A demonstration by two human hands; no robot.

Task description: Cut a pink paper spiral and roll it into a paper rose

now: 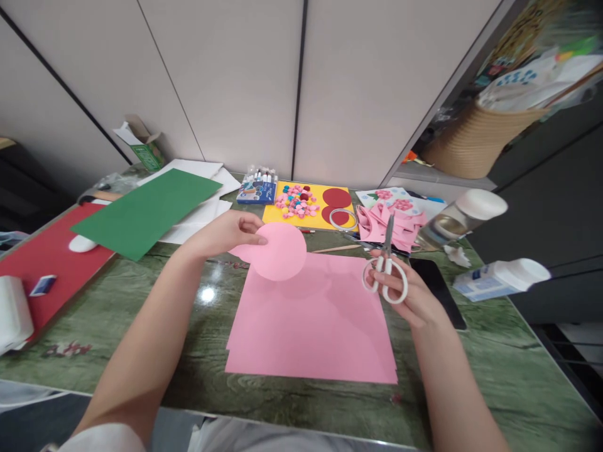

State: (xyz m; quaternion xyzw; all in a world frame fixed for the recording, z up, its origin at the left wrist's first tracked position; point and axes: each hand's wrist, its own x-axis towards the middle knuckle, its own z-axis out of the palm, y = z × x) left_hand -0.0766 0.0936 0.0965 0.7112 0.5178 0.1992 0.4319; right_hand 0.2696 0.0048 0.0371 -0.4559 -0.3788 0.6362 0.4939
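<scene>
Between the thumb and fingers of my left hand [235,231] is a round pink paper circle [281,252], held above the table. A pointed pink piece sticks out to its left, under my thumb; I cannot tell whether it is joined to the circle. My right hand [405,285] holds white-handled scissors [387,267], their blades pointing up and away, seemingly closed. Below and between both hands lies a stack of pink paper sheets [311,333]. Crumpled pink paper offcuts [393,225] are heaped just beyond the scissors.
Yellow paper [308,221] carries pompoms [294,201], red circles [336,198] and a tape ring [343,219]. Green paper [148,210] and red paper [44,251] lie left. A phone [438,292], a white bottle [502,279] and a clear bottle [459,220] stand right. Behind is a grey panel [226,81].
</scene>
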